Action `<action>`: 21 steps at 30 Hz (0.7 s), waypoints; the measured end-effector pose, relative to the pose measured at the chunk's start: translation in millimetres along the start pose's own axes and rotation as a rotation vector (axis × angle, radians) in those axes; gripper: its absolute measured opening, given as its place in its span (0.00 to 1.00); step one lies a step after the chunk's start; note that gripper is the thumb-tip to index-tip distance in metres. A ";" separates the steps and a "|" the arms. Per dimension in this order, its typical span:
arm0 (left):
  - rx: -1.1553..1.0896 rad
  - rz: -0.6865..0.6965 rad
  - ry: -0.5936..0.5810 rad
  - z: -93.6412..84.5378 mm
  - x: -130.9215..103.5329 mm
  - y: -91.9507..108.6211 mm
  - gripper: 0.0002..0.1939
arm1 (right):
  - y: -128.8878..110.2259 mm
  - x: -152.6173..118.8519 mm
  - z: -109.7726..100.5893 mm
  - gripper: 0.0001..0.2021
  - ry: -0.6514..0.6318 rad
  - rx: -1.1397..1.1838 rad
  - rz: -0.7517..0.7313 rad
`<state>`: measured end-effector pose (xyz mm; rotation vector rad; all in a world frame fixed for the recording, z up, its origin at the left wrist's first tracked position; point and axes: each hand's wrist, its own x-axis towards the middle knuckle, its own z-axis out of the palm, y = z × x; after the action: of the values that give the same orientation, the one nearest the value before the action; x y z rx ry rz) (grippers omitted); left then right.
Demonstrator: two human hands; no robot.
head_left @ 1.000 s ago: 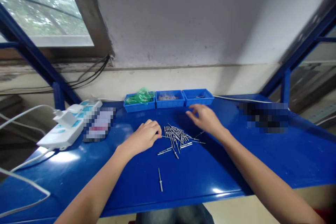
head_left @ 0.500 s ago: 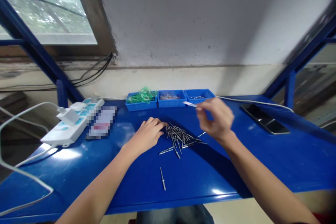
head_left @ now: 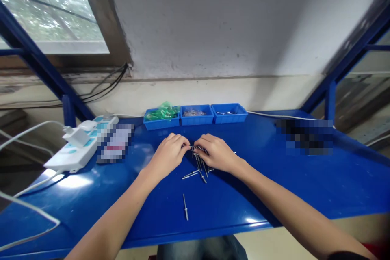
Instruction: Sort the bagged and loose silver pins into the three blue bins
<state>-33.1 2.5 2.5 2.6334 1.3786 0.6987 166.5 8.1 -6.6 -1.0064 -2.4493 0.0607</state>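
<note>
A lone rivet (head_left: pixel 185 207) lies nearest on the blue table (head_left: pixel 274 195), pointing away; beyond it, left hand (head_left: pixel 168 155) and right hand (head_left: pixel 215 153) meet fingertip to fingertip, pinching one pin over the rivet pile (head_left: pixel 201 169)

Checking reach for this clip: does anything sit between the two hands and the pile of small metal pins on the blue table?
Nothing visible does. The left hand and right hand both rest at the pile of small metal pins, fingertips meeting over it. One stray metal pin lies apart, nearer the table's front edge.
</note>
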 end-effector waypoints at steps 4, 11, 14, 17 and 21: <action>-0.091 -0.005 0.029 -0.4 -0.5 6.9 0.08 | -5.3 0.2 -3.3 0.12 0.032 -0.079 -0.035; 0.062 -0.037 -0.157 5.5 -5.1 -10.8 0.08 | 31.0 -7.1 -59.6 0.07 0.761 -0.227 -0.042; 0.082 -0.069 -0.213 8.1 -6.3 -16.1 0.04 | 61.7 -5.8 -69.3 0.12 0.800 -0.436 0.382; 0.063 -0.058 -0.200 9.6 -5.2 -13.7 0.05 | 74.6 -8.5 -54.9 0.16 0.320 -0.478 0.615; -0.029 -0.021 -0.131 7.8 -1.3 -5.3 0.07 | 40.7 -9.7 -23.4 0.16 0.006 -0.180 0.301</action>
<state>-34.4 5.6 -6.4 2.5868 1.3485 0.5291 209.4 27.9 1.0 -1.4451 -2.3093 -0.0637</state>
